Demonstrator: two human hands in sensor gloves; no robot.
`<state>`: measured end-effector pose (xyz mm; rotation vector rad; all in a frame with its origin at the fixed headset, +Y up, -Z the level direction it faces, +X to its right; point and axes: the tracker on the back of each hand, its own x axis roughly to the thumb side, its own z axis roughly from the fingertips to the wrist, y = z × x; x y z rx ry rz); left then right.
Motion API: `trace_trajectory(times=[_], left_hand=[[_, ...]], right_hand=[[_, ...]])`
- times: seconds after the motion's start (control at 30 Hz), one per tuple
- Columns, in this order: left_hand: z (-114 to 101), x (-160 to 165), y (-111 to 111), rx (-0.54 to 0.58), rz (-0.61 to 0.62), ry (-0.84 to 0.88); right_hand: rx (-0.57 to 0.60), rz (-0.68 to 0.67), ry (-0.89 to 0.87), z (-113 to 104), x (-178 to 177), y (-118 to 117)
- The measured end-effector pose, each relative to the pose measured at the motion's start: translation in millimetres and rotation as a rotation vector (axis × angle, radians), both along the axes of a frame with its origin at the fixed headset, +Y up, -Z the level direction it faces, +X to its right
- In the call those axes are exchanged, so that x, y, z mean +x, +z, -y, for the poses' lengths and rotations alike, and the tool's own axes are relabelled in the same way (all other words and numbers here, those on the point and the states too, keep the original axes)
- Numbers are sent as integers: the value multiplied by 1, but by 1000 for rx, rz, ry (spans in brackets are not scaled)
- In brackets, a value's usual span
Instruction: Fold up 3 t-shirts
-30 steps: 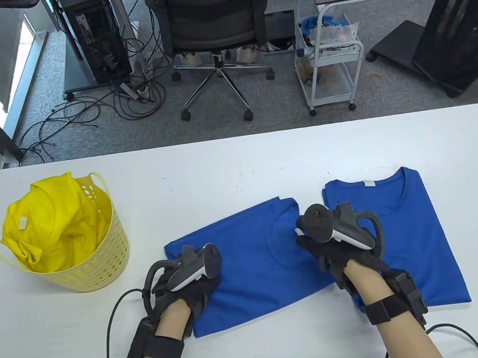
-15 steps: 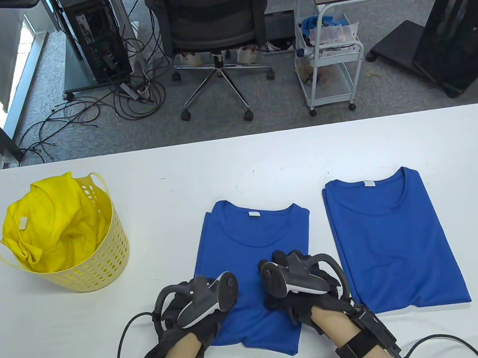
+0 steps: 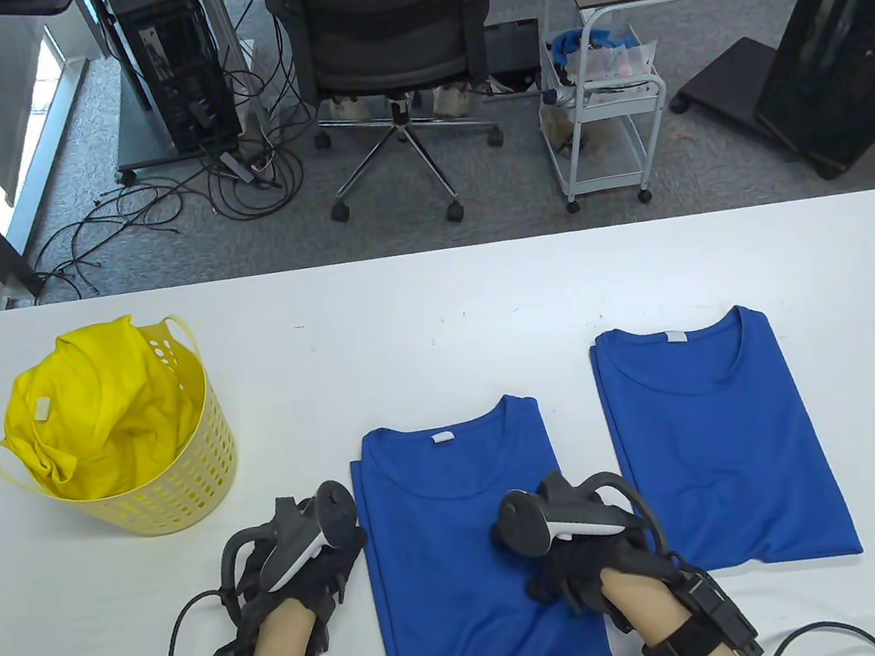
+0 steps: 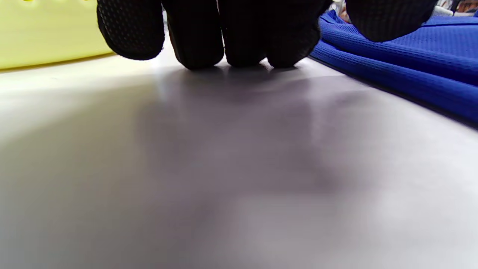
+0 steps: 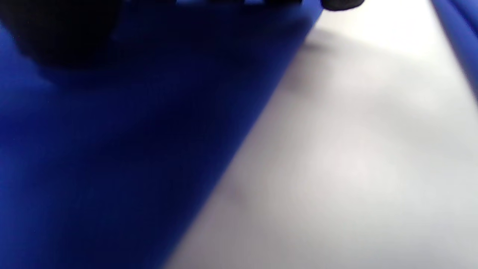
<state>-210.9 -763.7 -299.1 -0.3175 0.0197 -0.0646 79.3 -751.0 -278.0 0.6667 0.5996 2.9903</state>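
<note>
The near blue t-shirt [image 3: 469, 551] is lying folded at the counter's [image 3: 434, 304] 6 o'clock, the right hand [image 3: 580, 560] pressing its 3 o'clock edge, finger state indeterminable, the left hand [image 3: 302, 579] resting fingers [image 4: 242, 33] together at 9 o'clock, risking dragging layers askew.

table view: i can't see the right hand [image 3: 577, 569] fingers, since the tracker [image 3: 550, 522] covers them over the near blue t-shirt [image 3: 453, 554], whose bottom hem is cut off by the lower edge. right wrist view is blurred, the shirt [image 5: 112, 157] a smear and the glove only a dark patch at the top. left wrist view crops the fingers [image 4: 198, 33] at the top edge.
</note>
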Motion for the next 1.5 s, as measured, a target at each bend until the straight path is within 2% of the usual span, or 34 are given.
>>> trace_trajectory(times=[0.1, 0.17, 0.2, 0.3, 0.37, 0.43, 0.5, 0.57, 0.73, 0.97, 1.0, 1.17, 1.23, 1.5], left_hand=[[1, 9, -5, -29, -38, -12], [-1, 15, -13, -86, -101, -2], [-2, 18, -18, -120, -139, 31], [-1, 28, -31, -189, -218, 109], [1, 36, -36, -214, -258, 123], [5, 46, -37, -191, -270, 58], [4, 53, -36, -135, -249, 12], [4, 58, -37, -151, -264, 76], [3, 61, -35, -112, -236, 94], [-1, 58, -22, 73, -181, 123], [-4, 55, -20, 91, -180, 161], [-13, 45, -17, 119, -214, 372], [-13, 43, -17, 145, -190, 436], [-15, 45, -12, 188, -165, 554]], right_hand=[[257, 294, -207, -25, 30, -14], [303, 456, -189, -27, 43, -24], [297, 504, -106, -22, 43, -31], [260, 497, 91, -7, 33, -46], [175, 496, 89, 4, 24, -53], [103, 517, 79, 15, 14, -55], [203, 496, 142, 16, 5, -54], [176, 483, 107, 14, 0, -54], [94, 515, 2, 17, -1, -54], [323, 448, 62, 11, -12, -41], [359, 461, 26, 7, -8, -39], [376, 521, -173, -8, 12, -33], [388, 547, -243, -11, 18, -32], [289, 582, -427, -22, 43, -32]])
